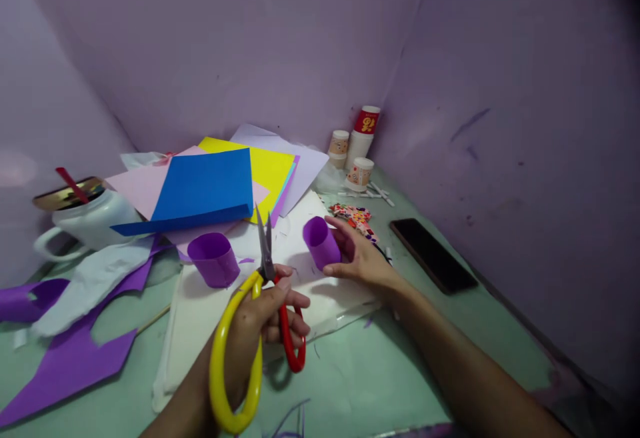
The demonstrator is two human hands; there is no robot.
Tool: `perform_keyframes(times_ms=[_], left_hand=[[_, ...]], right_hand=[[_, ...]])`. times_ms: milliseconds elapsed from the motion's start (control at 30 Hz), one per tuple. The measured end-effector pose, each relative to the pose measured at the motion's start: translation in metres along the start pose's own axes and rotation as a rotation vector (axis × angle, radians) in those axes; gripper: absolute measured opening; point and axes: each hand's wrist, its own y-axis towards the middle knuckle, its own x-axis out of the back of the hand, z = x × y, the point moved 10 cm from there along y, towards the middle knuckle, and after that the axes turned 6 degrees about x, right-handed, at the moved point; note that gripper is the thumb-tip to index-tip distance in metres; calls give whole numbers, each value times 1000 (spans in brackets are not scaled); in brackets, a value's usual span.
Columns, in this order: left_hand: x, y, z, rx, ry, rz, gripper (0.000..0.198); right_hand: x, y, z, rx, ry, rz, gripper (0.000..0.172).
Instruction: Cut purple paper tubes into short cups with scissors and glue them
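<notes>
My left hand (273,308) is closed around scissors (267,268) with one yellow and one red handle. Their blades point away from me, slightly apart. My right hand (357,251) pinches a short purple paper tube (320,241) at its right side, thumb below and fingers behind. A second purple paper tube (214,261) stands left of the blades, apart from both hands. Beneath them lies a white pad (197,331), with small purple paper scraps on it.
Coloured paper sheets (205,188) are heaped at the back. To the left are a white mug (95,221), a white cloth-like piece (95,285) and cut purple paper (85,365). A phone (433,255) and stacked paper cups (360,148) stand or lie rightward, near the wall.
</notes>
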Motion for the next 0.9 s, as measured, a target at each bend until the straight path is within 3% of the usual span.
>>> perform_keyframes(times_ms=[67, 233, 433, 533, 667, 767, 833, 900], left_hand=[[4, 0, -7, -14, 15, -26, 32], [17, 3, -14, -32, 44, -130, 47], [11, 8, -7, -64, 94, -32, 41], [11, 9, -4, -63, 112, -29, 38], [7, 6, -5, -79, 176, -15, 39], [8, 2, -12, -135, 212, -43, 41], [10, 0, -17, -167, 193, -57, 43], [11, -1, -19, -166, 159, -49, 44]], right_hand=[[9, -2, -2, -1, -1, 3, 106], [14, -8, 9, 66, -39, 72, 102], [0, -8, 24, 247, -372, 27, 91], [-19, -8, 43, 389, -676, 97, 88], [-60, -1, 52, 482, -981, 367, 92], [-77, 9, 57, 502, -889, 466, 82], [-69, 20, 61, 443, -653, 380, 69], [-47, 30, 59, 358, -441, 208, 61]])
